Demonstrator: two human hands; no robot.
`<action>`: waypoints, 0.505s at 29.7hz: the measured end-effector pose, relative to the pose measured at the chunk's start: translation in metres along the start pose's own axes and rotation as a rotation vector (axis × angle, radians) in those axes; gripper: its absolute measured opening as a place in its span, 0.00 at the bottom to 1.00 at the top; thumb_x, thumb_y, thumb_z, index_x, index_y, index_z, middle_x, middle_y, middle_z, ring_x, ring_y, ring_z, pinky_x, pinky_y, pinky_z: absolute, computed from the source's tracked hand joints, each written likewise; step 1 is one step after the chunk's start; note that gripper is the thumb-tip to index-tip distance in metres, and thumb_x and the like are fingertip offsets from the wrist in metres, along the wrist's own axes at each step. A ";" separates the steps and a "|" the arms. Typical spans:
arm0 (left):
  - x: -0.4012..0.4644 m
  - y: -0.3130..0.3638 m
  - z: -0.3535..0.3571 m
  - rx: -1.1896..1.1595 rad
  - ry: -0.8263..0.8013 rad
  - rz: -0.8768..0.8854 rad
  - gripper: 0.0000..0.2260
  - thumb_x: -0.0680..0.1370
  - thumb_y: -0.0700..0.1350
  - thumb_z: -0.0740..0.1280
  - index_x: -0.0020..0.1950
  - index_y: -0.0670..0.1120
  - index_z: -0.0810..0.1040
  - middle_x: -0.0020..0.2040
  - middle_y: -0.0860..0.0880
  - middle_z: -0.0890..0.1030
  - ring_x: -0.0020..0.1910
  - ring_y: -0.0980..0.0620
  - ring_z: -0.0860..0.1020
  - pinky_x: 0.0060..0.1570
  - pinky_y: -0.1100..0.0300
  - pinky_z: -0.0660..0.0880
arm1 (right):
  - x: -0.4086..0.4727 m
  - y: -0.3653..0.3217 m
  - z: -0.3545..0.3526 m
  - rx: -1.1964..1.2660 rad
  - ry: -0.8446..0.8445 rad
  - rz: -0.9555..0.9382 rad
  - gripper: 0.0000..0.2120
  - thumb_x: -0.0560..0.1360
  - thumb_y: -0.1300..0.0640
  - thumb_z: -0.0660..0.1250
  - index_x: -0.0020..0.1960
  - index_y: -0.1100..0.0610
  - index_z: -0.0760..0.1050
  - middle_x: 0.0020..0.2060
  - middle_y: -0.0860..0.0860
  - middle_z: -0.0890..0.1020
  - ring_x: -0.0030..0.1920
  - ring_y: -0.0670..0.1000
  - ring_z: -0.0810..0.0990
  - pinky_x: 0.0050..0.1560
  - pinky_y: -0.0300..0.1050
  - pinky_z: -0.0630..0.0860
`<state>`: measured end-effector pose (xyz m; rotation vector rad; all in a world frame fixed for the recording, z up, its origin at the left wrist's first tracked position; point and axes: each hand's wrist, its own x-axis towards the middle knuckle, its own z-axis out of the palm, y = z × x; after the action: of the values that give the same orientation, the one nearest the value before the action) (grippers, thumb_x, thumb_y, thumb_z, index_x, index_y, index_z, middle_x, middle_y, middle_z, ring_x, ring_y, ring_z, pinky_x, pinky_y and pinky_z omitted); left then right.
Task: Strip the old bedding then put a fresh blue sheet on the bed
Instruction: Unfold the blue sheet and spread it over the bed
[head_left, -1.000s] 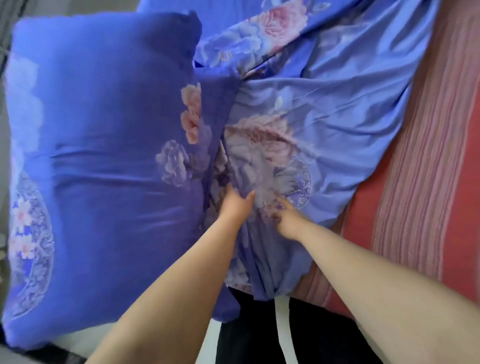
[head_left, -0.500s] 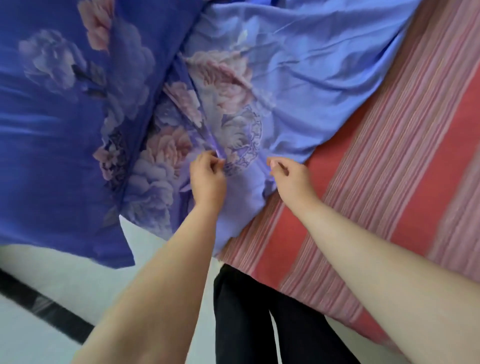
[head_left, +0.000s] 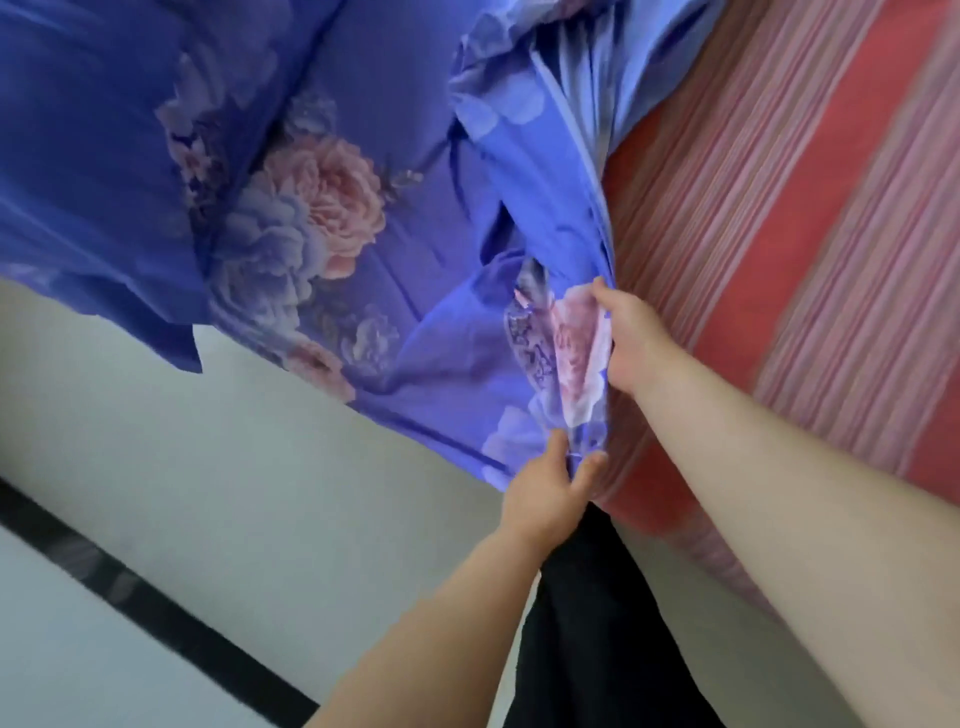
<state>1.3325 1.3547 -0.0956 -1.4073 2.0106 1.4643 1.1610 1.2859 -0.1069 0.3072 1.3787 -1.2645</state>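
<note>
Blue floral sheet (head_left: 363, 249) is gripped w/ both hands: left hand (head_left: 545, 488) below, right hand (head_left: 631, 338) above, at striped mattress (head_left: 779, 234) edge. Risk: bunched cloth could slip, dragging on floor (head_left: 234, 493).

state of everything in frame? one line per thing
blue floral sheet: bunched along one edge, gripped by both hands, hanging off the bed side over the floor
left hand: pinches the sheet's lower edge
right hand: grips the gathered fold higher up
striped red mattress cover: uncovered, lying flat
</note>
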 end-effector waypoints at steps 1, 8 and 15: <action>-0.020 -0.005 0.015 0.122 -0.054 0.011 0.25 0.72 0.71 0.53 0.47 0.49 0.61 0.40 0.47 0.76 0.48 0.41 0.76 0.42 0.51 0.66 | -0.022 0.007 -0.017 0.091 -0.047 0.020 0.15 0.79 0.49 0.61 0.45 0.58 0.80 0.35 0.53 0.84 0.37 0.51 0.83 0.46 0.45 0.80; -0.069 -0.049 0.049 0.395 0.001 0.002 0.20 0.78 0.59 0.60 0.66 0.50 0.64 0.49 0.43 0.81 0.49 0.40 0.79 0.38 0.53 0.68 | -0.083 -0.020 -0.085 0.010 0.046 -0.185 0.07 0.75 0.55 0.67 0.48 0.58 0.79 0.39 0.53 0.84 0.42 0.52 0.84 0.45 0.48 0.81; -0.060 0.012 0.081 0.091 0.120 -0.061 0.28 0.74 0.63 0.66 0.69 0.50 0.71 0.65 0.49 0.75 0.65 0.47 0.70 0.63 0.58 0.65 | -0.108 0.029 -0.200 -0.943 0.434 -0.412 0.20 0.81 0.55 0.56 0.47 0.73 0.75 0.42 0.68 0.77 0.43 0.61 0.76 0.43 0.49 0.66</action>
<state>1.3271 1.4557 -0.0833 -1.5374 2.0573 1.2739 1.1050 1.5074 -0.0849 -0.4021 2.3299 -0.7391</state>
